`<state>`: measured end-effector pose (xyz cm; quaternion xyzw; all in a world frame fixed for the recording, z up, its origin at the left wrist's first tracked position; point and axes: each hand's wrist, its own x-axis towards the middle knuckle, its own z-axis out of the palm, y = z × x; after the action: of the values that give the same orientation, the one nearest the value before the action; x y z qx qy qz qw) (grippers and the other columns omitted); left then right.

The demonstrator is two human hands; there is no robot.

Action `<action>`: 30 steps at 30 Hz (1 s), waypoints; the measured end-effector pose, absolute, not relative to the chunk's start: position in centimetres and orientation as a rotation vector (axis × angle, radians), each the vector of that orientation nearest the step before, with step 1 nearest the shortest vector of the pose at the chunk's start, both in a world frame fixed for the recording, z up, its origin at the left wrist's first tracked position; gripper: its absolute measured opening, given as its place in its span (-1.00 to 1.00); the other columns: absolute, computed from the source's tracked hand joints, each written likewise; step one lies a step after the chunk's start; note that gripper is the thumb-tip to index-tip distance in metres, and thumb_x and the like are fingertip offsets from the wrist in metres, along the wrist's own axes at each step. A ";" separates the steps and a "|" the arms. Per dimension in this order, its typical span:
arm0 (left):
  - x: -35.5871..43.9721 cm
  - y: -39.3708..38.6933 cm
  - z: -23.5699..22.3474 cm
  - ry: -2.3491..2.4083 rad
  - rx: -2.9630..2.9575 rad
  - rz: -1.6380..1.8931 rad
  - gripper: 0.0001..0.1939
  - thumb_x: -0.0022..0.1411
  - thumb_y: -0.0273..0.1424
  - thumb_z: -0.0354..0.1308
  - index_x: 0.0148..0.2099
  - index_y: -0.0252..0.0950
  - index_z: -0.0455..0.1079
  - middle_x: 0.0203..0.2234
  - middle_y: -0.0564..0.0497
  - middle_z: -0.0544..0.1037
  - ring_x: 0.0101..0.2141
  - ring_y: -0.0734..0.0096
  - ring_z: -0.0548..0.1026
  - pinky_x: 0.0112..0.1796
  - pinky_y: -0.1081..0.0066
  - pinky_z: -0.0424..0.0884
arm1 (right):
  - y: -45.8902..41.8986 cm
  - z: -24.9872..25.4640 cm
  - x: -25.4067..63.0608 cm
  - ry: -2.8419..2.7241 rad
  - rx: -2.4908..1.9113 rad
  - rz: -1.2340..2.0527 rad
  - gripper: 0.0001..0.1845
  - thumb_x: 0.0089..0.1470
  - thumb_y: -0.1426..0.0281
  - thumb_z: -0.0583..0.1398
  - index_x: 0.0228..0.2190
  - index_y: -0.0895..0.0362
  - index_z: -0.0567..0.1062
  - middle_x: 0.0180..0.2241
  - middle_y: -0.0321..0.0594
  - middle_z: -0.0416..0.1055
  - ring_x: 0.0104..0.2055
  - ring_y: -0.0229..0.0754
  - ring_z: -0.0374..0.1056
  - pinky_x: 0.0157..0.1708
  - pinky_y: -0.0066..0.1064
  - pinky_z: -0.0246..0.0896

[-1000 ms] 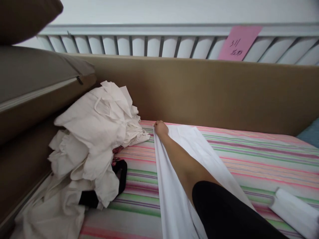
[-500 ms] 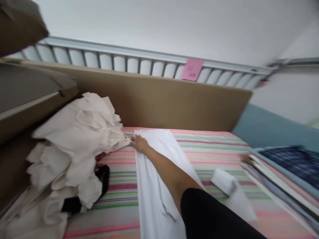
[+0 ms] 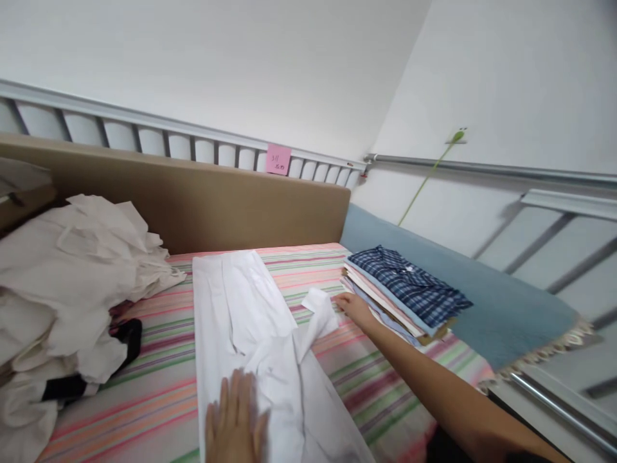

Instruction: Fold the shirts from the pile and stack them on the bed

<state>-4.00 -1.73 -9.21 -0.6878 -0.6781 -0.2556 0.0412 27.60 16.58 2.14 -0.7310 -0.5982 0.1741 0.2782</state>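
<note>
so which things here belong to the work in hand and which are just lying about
In hand:
white garment, under the left hand
what looks like its sleeve, beside the right hand

Apparently just lying about:
crumpled off-white pile
plaid-topped folded stack
pink note on the railing

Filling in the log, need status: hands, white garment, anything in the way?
Left hand open, palm down over white garment. Right hand by the sleeve end, contact unclear. Garment spread, creased. Folded stack beside right hand, possibly in the way.
</note>
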 end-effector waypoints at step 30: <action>-5.7 -1.7 -12.7 -2.023 -2.008 -0.568 -0.41 0.20 -0.19 -0.15 0.18 -0.41 0.22 0.18 -0.23 0.23 0.20 -0.02 0.10 0.13 -0.01 0.05 | 17.0 -3.7 31.2 -0.443 -1.476 1.293 -0.69 0.24 0.21 -0.09 -0.26 0.16 0.32 -0.16 0.04 0.42 -0.20 -0.21 0.45 -0.24 -0.36 0.38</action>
<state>-5.71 -1.68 -12.69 -0.6861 -0.6912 -0.1940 0.1175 31.21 17.02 -3.74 -0.6197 -0.1860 0.5428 0.5355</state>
